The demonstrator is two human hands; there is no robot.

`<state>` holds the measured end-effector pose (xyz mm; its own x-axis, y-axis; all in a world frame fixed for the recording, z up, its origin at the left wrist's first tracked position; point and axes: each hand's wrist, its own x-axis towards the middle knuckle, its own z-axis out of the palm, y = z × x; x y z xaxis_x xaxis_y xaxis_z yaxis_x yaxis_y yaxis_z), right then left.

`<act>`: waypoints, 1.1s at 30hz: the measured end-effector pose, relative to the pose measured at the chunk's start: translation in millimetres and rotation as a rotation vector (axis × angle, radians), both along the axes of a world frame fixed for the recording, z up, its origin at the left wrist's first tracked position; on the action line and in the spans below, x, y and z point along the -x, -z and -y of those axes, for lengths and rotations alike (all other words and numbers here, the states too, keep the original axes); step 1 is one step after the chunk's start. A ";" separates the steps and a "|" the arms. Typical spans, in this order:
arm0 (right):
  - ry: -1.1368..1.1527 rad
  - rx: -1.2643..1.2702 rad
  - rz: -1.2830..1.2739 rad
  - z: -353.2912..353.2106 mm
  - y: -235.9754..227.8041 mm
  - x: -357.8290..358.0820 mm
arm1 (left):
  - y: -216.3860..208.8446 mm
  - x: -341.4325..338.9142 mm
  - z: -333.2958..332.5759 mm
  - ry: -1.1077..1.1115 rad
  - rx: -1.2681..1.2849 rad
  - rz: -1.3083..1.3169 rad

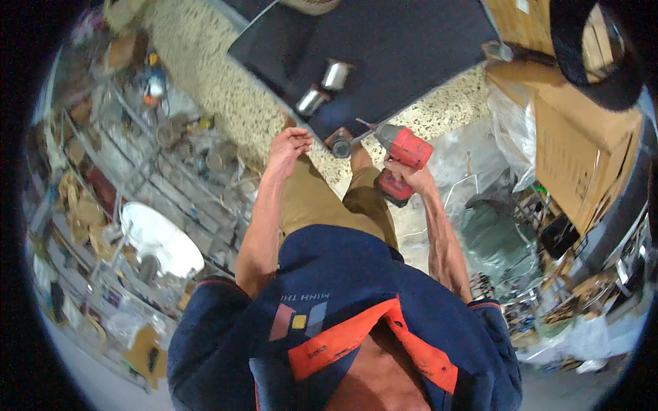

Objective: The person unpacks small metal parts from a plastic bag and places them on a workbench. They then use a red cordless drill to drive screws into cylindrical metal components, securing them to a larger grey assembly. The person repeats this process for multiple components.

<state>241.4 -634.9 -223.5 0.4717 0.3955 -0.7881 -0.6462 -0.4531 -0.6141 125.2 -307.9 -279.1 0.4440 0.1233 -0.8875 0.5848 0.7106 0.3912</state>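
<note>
A speckled terrazzo floor (226, 89) runs ahead of the hands. Left of them stands a metal wire rack (137, 171) crowded with clutter, a white round dish (161, 240) lying among it. To the right sit stacked cardboard boxes (582, 137) and crumpled clear plastic sheeting (480, 157). The light is bright and even.

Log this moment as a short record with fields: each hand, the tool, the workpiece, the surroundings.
left hand: open, fingers at the edge of the dark panel
right hand: grips a red cordless drill
drill bit: points at a round metal fitting on the panel's corner
on panel: two shiny metal cylinders
surroundings: speckled floor, cardboard boxes at right
</note>
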 end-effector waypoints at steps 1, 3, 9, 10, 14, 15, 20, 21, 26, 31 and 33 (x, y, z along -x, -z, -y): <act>0.047 -0.031 -0.007 5.9 -4.5 5.7 | -7.4 -10.4 -0.3 0.037 -0.028 -0.013; 0.140 0.004 -0.047 17.8 -14.7 12.1 | -19.2 -41.0 3.5 0.104 -0.079 0.013; 0.386 -0.253 0.031 56.9 -55.3 22.6 | -63.8 -99.5 69.5 0.247 -0.059 0.189; 0.426 -0.257 -0.006 61.0 -59.0 22.3 | -67.4 -109.6 85.2 0.261 -0.003 0.217; 0.443 -0.253 0.075 90.7 -75.2 22.6 | -83.9 -149.1 148.1 0.290 0.179 0.337; 0.441 -0.240 0.073 98.4 -78.3 23.0 | -89.0 -155.6 163.7 0.274 0.214 0.348; 0.575 -0.282 0.177 131.7 -91.4 29.0 | -108.9 -195.6 217.2 0.329 0.343 0.423; 0.613 -0.260 0.187 136.5 -92.5 30.8 | -112.0 -198.8 225.9 0.350 0.357 0.420; 0.694 -0.243 0.213 156.8 -92.3 29.4 | -125.8 -209.6 248.7 0.410 0.235 0.477; 0.612 -0.179 0.116 172.1 -99.9 22.1 | -129.9 -212.4 266.1 0.423 0.152 0.448; 0.656 -0.285 0.290 171.1 -102.2 20.0 | -128.4 -216.2 269.7 0.461 0.170 0.411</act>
<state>221.4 -806.0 -121.3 0.8516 0.1329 -0.5072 -0.5236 0.1685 -0.8351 341.4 -577.6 -150.7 0.7259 -0.2893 -0.6240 0.6717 0.4937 0.5524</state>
